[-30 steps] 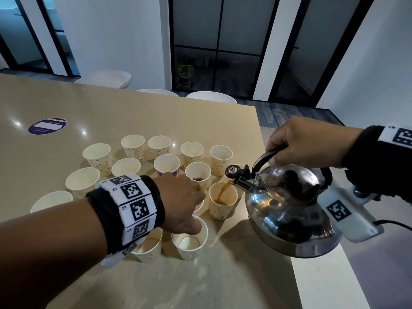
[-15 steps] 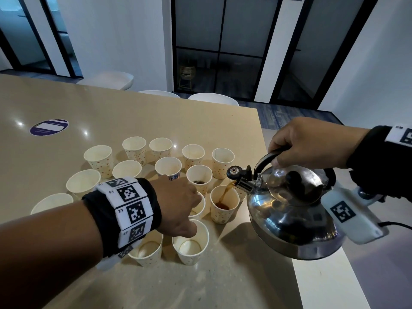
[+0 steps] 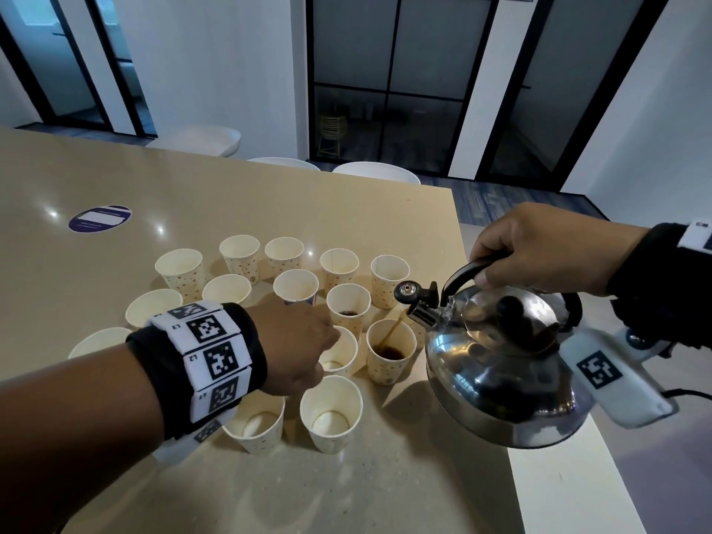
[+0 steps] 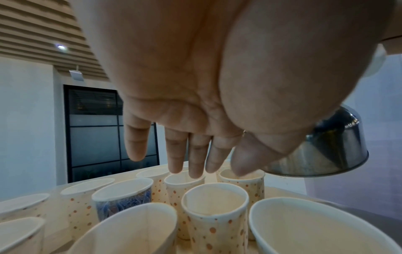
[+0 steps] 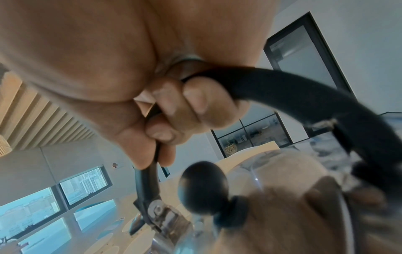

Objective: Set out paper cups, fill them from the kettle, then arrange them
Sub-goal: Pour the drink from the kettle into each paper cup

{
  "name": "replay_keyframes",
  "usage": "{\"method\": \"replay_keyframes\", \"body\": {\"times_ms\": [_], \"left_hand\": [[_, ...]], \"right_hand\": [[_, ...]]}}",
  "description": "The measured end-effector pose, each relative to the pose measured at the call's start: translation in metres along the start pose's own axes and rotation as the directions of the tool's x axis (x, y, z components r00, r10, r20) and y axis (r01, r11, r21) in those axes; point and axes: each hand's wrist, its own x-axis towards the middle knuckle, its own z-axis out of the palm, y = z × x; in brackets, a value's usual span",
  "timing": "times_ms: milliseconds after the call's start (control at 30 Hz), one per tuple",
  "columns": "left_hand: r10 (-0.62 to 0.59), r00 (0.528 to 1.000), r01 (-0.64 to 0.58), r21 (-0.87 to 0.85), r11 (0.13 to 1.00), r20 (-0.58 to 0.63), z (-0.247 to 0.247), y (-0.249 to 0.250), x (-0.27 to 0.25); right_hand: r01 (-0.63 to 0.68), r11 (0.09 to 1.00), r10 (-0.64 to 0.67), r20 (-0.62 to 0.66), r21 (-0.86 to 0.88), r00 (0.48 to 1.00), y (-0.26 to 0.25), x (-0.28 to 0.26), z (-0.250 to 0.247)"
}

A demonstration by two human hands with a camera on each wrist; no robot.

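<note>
Shiny steel is what I see first: the kettle [image 3: 501, 364] is tipped over the right side of the cups, and a thin brown stream falls from its spout into one spotted paper cup [image 3: 391, 350]. The right hand [image 3: 539, 248] has its fingers curled tight round the black handle [image 5: 304, 96]. The left hand [image 3: 296, 341] reaches over the cups with its fingers straight and hanging down, the tips at the rim of the cup beside it [image 3: 339, 350]; I cannot tell if they press on it. About fifteen cups stand close together on the tan desk [image 3: 231, 194]. One cup a little farther off [image 3: 348, 308] has a bit of brown drink in it, and most look empty. To pour well, I think the spout should stay low and right above the middle of the cup, and the kettle should tip slowly. Paper cups are light, so a fast splash or a bump could knock one over. Stop before the drink gets near the top.
</note>
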Motion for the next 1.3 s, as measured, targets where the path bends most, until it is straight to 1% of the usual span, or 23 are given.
{"method": "replay_keyframes", "body": {"times_ms": [100, 267, 400, 533, 700, 833, 967, 1133, 1300], "left_hand": [[-0.012, 1.0, 0.012, -0.015, 1.0, -0.01, 0.002, -0.002, -0.01], [-0.051, 0.999, 0.051, -0.006, 0.999, -0.018, 0.004, -0.005, -0.028], [-0.034, 0.999, 0.034, 0.016, 0.999, -0.002, 0.002, -0.008, -0.035], [0.0, 1.0, 0.0, 0.044, 0.999, 0.0, 0.006, -0.01, -0.036], [0.09, 0.996, -0.089, 0.06, 0.994, -0.011, 0.015, -0.018, -0.033], [0.137, 0.991, -0.136, 0.065, 0.989, 0.003, 0.021, -0.022, -0.03], [0.149, 0.989, -0.15, 0.088, 0.985, 0.018, 0.026, -0.022, -0.03], [0.17, 0.985, -0.169, 0.1, 0.981, -0.002, 0.029, -0.024, -0.029], [0.179, 0.983, -0.181, 0.083, 0.98, 0.029, 0.029, -0.026, -0.027]], "right_hand": [[-0.01, 0.993, 0.016, -0.05, 0.118, 0.999, 0.005, -0.004, -0.002], [0.065, 0.97, -0.036, -0.126, 0.236, 0.991, -0.004, -0.014, -0.014], [0.101, 0.961, -0.06, -0.165, 0.257, 0.984, -0.019, -0.017, -0.024], [0.096, 0.952, -0.052, -0.155, 0.29, 0.987, -0.036, -0.018, -0.024], [0.066, 0.957, -0.029, -0.134, 0.283, 0.991, -0.058, -0.019, -0.015], [0.038, 0.972, -0.014, -0.106, 0.231, 0.994, -0.071, -0.019, -0.005], [0.016, 0.984, -0.001, -0.09, 0.175, 0.996, -0.082, -0.019, -0.001], [0.005, 0.996, 0.001, -0.069, 0.085, 0.998, -0.09, -0.017, 0.002], [-0.014, 1.0, 0.015, -0.057, 0.002, 0.998, -0.095, -0.013, 0.006]]}}
